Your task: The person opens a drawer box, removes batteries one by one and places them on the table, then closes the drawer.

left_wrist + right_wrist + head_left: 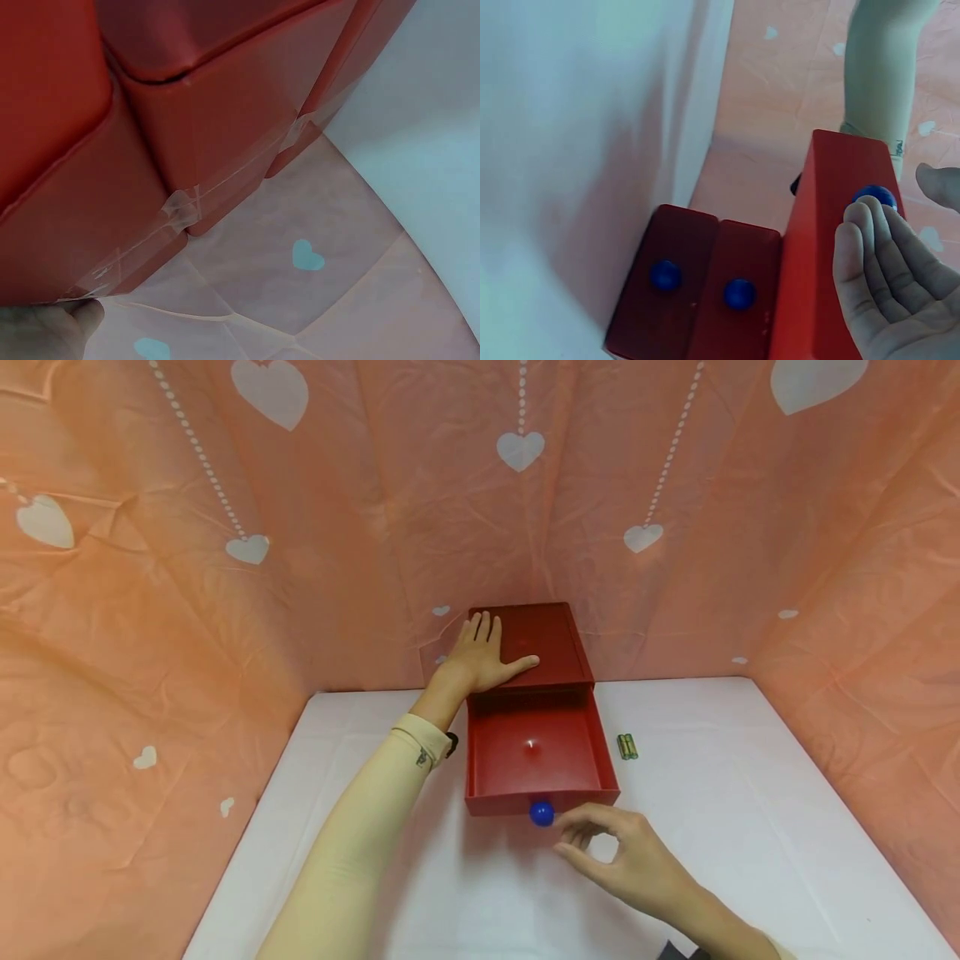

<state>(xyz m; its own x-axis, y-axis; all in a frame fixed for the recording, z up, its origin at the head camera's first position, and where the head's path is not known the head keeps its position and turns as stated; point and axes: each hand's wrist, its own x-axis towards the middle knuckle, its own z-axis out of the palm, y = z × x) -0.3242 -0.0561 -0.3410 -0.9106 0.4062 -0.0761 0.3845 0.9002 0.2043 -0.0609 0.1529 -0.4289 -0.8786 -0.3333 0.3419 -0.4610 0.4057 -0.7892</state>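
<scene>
A red drawer cabinet (pixel 551 635) stands against the back cloth with its top drawer (pixel 498 803) pulled out; the inside of that drawer shows nothing lying in it. My left hand (pixel 480 664) rests on the cabinet's top, palm down with fingers spread. Beside the blue round knob (pixel 542 814) on the drawer front is my right hand (pixel 630 856). In the right wrist view, its fingertips overlap the knob (pixel 876 196) while the thumb stands apart from them. Only a bit of the left hand (pixel 45 330) shows at the corner of the left wrist view.
Two small batteries (pixel 627 747) lie side by side on the white table (pixel 697 768), right of the drawer. Below the pulled-out drawer, two closed drawers with blue knobs (pixel 665 275) show in the right wrist view. Peach cloth (pixel 420 527) with hearts surrounds the table.
</scene>
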